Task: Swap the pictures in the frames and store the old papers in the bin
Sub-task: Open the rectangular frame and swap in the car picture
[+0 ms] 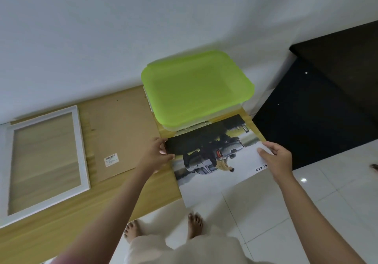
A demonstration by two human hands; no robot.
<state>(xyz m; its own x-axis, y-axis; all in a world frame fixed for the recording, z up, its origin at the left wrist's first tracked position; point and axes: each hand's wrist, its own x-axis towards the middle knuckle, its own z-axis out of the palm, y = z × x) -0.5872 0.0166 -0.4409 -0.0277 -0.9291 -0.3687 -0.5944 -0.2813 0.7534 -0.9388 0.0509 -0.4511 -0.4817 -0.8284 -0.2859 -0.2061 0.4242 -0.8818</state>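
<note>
I see the wooden surface (61,218) running from lower left toward the wall, and at its far right end sits the bin (196,92), its green lid on. To the left lie the brown backing board (120,132) and, beyond that, the white frame (44,161), showing only wood grain through its opening.

The picture (212,161), a printed sheet with a truck on it, is held just in front of the bin, its far edge close under the bin's near side and its near edge hanging past the surface over the floor. My left hand (157,155) pinches its left edge; my right hand (276,159) grips the right edge, thumb on top.

The frame lies well off to the left, so I judge the sheet must travel leftward, and the left hand leads.
</note>
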